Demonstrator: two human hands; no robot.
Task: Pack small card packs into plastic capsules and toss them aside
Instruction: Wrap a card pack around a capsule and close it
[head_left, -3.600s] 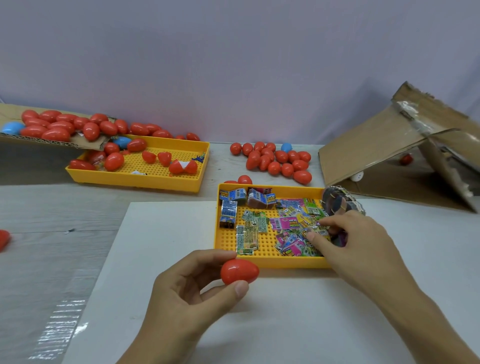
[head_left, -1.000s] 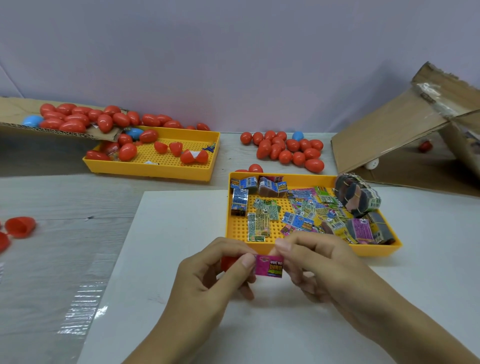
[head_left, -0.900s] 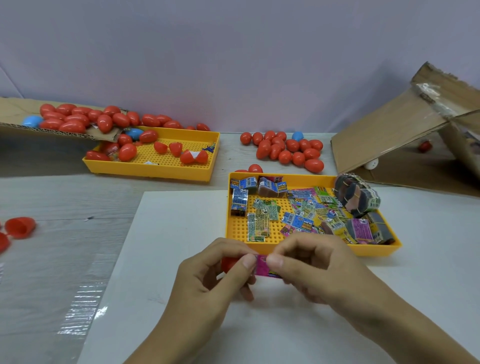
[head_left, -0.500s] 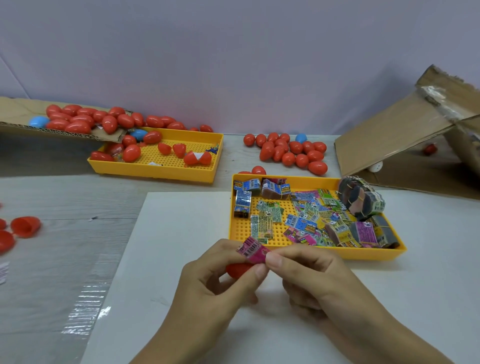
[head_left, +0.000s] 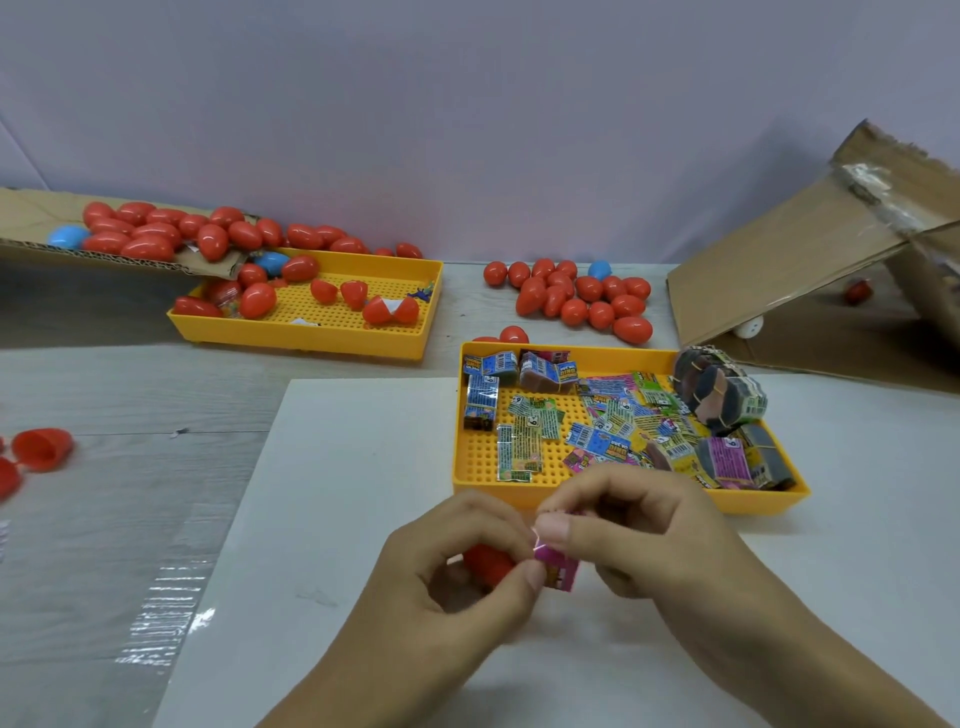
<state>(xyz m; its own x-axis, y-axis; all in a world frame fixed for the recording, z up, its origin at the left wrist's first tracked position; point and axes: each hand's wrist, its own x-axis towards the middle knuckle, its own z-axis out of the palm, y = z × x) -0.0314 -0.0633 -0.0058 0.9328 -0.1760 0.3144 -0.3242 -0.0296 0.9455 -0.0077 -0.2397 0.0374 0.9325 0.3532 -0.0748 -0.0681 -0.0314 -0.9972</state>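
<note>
The pink pack (head_left: 558, 570) sits low in the middle of the view, above the white sheet (head_left: 332, 467) and just in front of the near tray (head_left: 623, 496). It is pinched from both sides: the right hand (head_left: 660, 551) closes thumb and forefinger on its upper edge, and the left hand (head_left: 457, 566) presses its thumb tip against its left side. The left hand's fingers also curl around a red capsule half (head_left: 488, 564), which lies touching the pack on its left; whether its open end faces the pack I cannot tell.

The near tray is yellow and perforated. It holds loose packs (head_left: 613, 431) strewn over its middle, blue ones stacked along its left wall, and banded bundles (head_left: 719, 395) at its right end. Beyond it, on the grey table (head_left: 130, 395), lies a heap of closed capsules (head_left: 576, 296), mostly red with one blue.

To the far left stands a second yellow tray (head_left: 311, 340) with a few red capsules and halves in it. A cardboard flap (head_left: 31, 218) leans over its left corner, loaded with more red capsules and a blue one. At the left edge lie open red halves (head_left: 41, 447). On the right a cardboard box (head_left: 810, 270) lies tipped on its side, with a red capsule inside it.
</note>
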